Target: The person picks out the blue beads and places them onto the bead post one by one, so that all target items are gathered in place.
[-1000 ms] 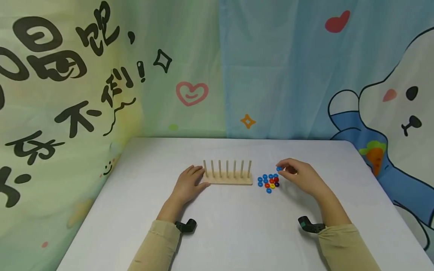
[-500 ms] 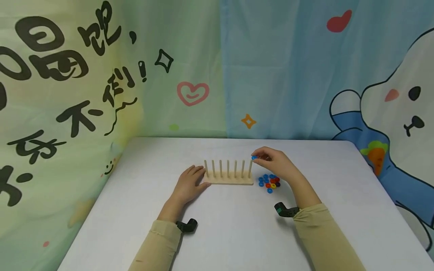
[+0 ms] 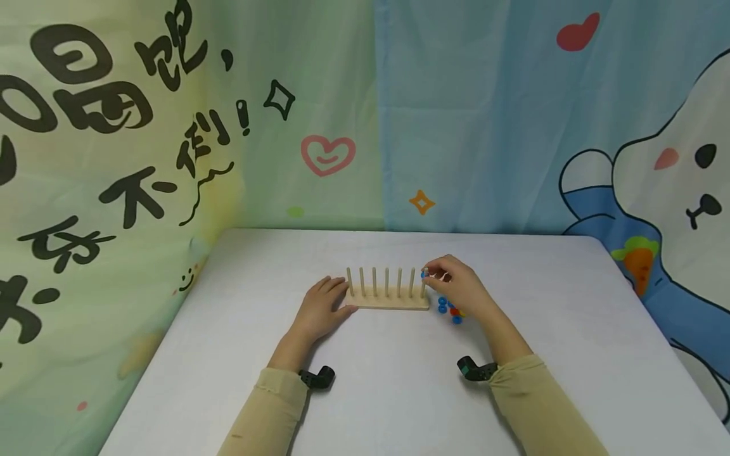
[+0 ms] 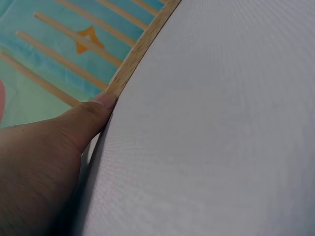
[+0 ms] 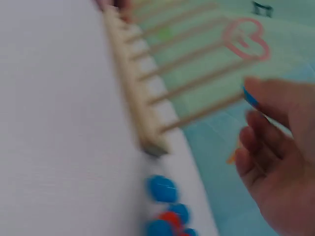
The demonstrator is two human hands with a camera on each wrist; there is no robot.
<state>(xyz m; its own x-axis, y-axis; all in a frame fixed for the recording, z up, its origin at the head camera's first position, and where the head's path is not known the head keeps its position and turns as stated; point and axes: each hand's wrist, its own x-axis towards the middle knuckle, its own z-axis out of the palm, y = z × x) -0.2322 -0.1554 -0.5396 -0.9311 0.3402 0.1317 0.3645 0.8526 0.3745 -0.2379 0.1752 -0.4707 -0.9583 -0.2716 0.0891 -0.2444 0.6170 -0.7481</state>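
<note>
A wooden peg rack (image 3: pixel 388 300) with a row of several upright pegs stands on the white table. My left hand (image 3: pixel 320 308) holds its left end, the thumb (image 4: pixel 101 104) along the front edge of the base and the other fingers round the far side. At the rack's right end, my right hand (image 3: pixel 456 284) pinches a blue bead (image 5: pixel 250 97) between thumb and forefinger, right at the tip of the rightmost peg (image 5: pixel 206 112). The other fingers of that hand are curled and hold nothing.
Just right of the rack lies a small group of loose beads (image 3: pixel 442 305), blue, red and yellow, partly hidden behind my right hand. A printed cloth (image 3: pixel 456 126) hangs behind the table (image 3: pixel 376 380). Each wrist wears a black camera.
My right hand has carried the blue bead left from above the loose beads to the rightmost peg, then lowered it to the tip. My left hand has stayed on the rack.
</note>
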